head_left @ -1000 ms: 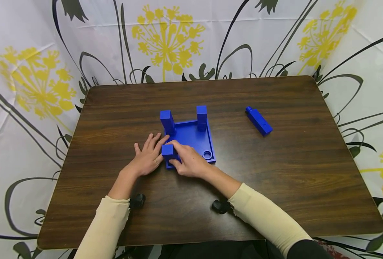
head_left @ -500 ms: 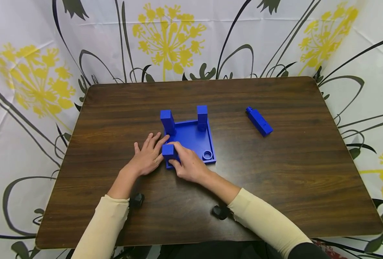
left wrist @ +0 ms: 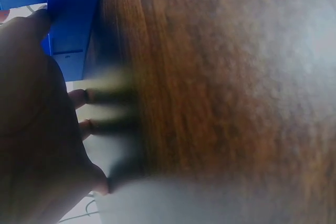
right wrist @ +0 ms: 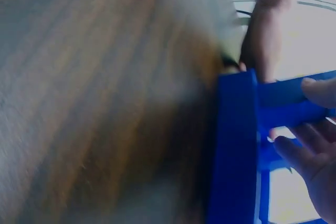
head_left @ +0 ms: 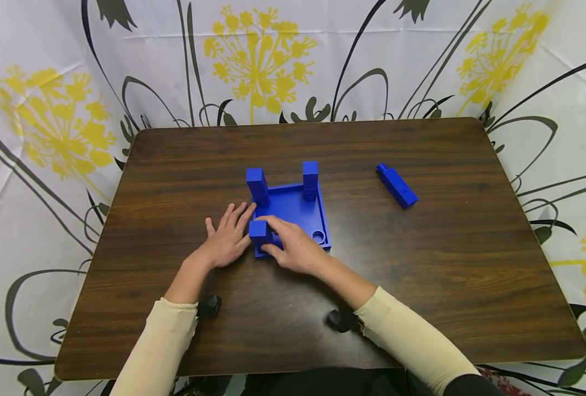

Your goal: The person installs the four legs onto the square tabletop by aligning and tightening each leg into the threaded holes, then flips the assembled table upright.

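Note:
A square blue tray-like base (head_left: pixel 293 212) with raised edges lies near the table's middle. Blue square posts stand at three corners: back left (head_left: pixel 257 186), back right (head_left: pixel 310 180) and front left (head_left: pixel 259 231). A round socket (head_left: pixel 318 237) shows at the front right corner. My right hand (head_left: pixel 297 248) curves loosely around the front left post, with a gap between its fingers and the post in the right wrist view. My left hand (head_left: pixel 225 239) lies with spread fingers against the base's left side; its thumb is by the front left post.
A loose blue post (head_left: pixel 396 186) with a round peg at one end lies on the brown table (head_left: pixel 446 247) to the right. A flower-patterned white curtain (head_left: pixel 293 60) hangs behind the table. Black wrist cameras sit under both forearms.
My right hand has shifted slightly to the right and its hold on the front left post has loosened. The left hand stays at the base's side, almost unmoved.

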Action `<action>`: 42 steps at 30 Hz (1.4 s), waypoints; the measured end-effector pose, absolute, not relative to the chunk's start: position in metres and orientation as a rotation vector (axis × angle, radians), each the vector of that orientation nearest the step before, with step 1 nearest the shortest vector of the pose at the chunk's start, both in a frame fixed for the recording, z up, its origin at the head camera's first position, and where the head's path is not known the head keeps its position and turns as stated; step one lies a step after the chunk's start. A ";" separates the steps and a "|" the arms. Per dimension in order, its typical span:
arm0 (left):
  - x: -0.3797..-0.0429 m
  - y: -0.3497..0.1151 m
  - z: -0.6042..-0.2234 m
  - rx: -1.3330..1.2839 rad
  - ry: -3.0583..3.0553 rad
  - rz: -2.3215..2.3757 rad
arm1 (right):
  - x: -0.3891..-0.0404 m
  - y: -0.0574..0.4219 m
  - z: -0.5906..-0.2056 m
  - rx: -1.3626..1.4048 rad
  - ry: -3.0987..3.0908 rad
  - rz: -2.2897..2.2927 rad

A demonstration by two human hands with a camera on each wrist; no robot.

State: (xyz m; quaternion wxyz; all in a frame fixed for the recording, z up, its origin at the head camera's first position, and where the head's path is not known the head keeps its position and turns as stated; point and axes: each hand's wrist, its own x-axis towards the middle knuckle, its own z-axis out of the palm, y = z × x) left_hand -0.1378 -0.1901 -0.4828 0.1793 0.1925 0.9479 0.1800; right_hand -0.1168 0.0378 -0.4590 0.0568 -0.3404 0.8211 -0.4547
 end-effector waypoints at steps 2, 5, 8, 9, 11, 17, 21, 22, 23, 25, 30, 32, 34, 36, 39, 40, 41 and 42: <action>-0.138 -0.190 -0.483 0.544 2.678 0.517 | -0.118 0.045 -0.455 -1.032 2.497 -1.378; -0.138 -0.190 -0.485 0.538 2.681 0.530 | -0.122 0.060 -0.449 -1.039 2.497 -1.432; -0.138 -0.190 -0.485 0.543 2.685 0.550 | -0.127 0.081 -0.441 -1.013 2.505 -1.511; -0.138 -0.190 -0.485 0.544 2.684 0.549 | -0.130 0.089 -0.440 -0.994 2.526 -1.536; -0.138 -0.190 -0.484 0.548 2.683 0.541 | -0.137 0.106 -0.438 -0.927 2.596 -1.576; -0.138 -0.189 -0.481 0.557 2.669 0.517 | -0.164 0.166 -0.442 -0.465 3.058 -1.424; -0.138 -0.188 -0.480 0.555 2.653 0.517 | -0.177 0.203 -0.452 0.072 3.243 -1.093; -0.139 -0.188 -0.480 0.552 2.651 0.516 | -0.179 0.211 -0.455 0.176 3.239 -1.031; -0.139 -0.187 -0.481 0.549 2.652 0.512 | -0.181 0.219 -0.458 0.249 3.223 -0.978; -0.139 -0.188 -0.481 0.548 2.651 0.514 | -0.182 0.232 -0.463 0.345 3.171 -0.877; -0.138 -0.189 -0.483 0.547 2.642 0.524 | -0.181 0.251 -0.473 0.444 3.021 -0.793; -0.138 -0.190 -0.483 0.546 2.640 0.527 | -0.181 0.254 -0.476 0.453 2.993 -0.784; -0.138 -0.190 -0.483 0.544 2.641 0.528 | -0.182 0.257 -0.479 0.449 2.984 -0.766; -0.138 -0.190 -0.483 0.543 2.640 0.525 | -0.183 0.258 -0.480 0.444 2.989 -0.744; -0.138 -0.191 -0.481 0.540 2.639 0.523 | -0.184 0.260 -0.482 0.435 2.996 -0.724; -0.138 -0.191 -0.481 0.541 2.639 0.522 | -0.184 0.260 -0.482 0.434 2.994 -0.725; -0.138 -0.191 -0.481 0.540 2.639 0.524 | -0.185 0.260 -0.482 0.436 2.990 -0.731; -0.138 -0.191 -0.481 0.541 2.641 0.528 | -0.185 0.261 -0.482 0.436 2.988 -0.736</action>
